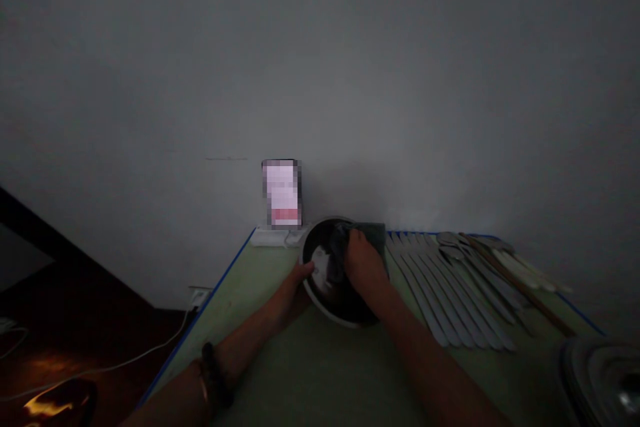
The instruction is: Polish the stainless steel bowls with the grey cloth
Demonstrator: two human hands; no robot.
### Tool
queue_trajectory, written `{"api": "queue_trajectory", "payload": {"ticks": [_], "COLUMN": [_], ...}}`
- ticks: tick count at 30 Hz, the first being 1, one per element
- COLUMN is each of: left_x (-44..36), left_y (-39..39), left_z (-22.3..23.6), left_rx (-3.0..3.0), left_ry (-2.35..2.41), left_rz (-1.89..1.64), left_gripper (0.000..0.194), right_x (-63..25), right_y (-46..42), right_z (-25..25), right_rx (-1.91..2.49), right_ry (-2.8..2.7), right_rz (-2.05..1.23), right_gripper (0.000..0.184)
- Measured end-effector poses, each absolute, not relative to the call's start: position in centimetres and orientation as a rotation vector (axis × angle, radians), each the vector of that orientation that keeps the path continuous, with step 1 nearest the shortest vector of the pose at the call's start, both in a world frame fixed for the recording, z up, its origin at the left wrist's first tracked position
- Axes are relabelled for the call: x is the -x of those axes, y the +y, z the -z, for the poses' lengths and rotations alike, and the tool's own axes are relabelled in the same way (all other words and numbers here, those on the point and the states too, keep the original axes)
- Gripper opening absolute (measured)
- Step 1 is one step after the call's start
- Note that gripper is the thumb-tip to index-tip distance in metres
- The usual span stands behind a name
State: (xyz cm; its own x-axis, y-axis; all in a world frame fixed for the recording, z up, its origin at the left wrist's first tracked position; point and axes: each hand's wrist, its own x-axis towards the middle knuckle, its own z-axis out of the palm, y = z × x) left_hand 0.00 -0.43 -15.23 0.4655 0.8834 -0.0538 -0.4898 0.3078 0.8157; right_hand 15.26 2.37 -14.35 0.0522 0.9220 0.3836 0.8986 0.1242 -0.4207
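A round dark bowl or pan point(320, 302) with a pale rim is tilted over the table's middle, its inside facing me. My left hand point(299, 283) grips its left rim, thumb over the edge and the other fingers hidden beneath. Inside the bowl, my right hand point(365, 261) is closed on a dark grey-green cloth point(373, 235), bunched against the inner surface. Part of the cloth spreads out past the rim at the upper right. A pale patch shows on the bowl's inside, left of the cloth.
Several pale long-handled utensils point(450, 300) lie in a row to the right, beside ladles point(453, 250) and a long brown stick point(530, 297). Stacked metal lids or bowls point(603, 377) stand at the right front. A lit phone point(283, 193) leans on the wall behind. A white cable point(150, 351) hangs left.
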Motion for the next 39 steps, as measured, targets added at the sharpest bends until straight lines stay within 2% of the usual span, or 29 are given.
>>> {"api": "queue_trajectory", "payload": {"ticks": [5,10,12,18,23,30,35,39], "left_x": [0.1,0.5,0.6,0.0,0.3,0.5,0.2,0.3], "left_y": [-0.5,-0.1,0.0,0.0,-0.1,0.4,0.7,0.4], "left_z": [15.2,15.8,15.8,15.5,15.1,15.0,15.4,15.3], "left_rx": [-0.897,-0.855,-0.803,-0.597,-0.591,-0.607,-0.680,-0.702], "left_ry": [0.533,0.548,0.538,0.534,0.583,0.519,0.507,0.531], "left_rz": [-1.003,-0.879,-0.836,-0.989,-0.890,-0.986,-0.967,-0.937], "left_gripper": [0.065,0.038,0.036,0.036,0.049,0.061,0.072,0.065], "right_x": [-14.6,-13.1,-12.8,-12.6,-11.6,-11.3,-11.3,-11.2], "right_y": [2.5,1.9,1.6,0.9,0.5,0.0,-0.2,-0.8], "right_z": [13.8,13.3,13.2,13.6,14.3,13.2,13.5,13.7], "right_rx": [1.667,1.352,1.303,1.527,1.371,0.954,1.061,1.017], "right_ry": [-1.658,-1.396,-1.458,-1.654,-1.526,-1.727,-1.639,-1.546], "right_rz": [-0.067,-0.137,-0.182,-0.002,-0.215,-0.742,-0.625,-0.705], "right_gripper": [0.025,0.019,0.018,0.048,0.053,0.032,0.026,0.037]}}
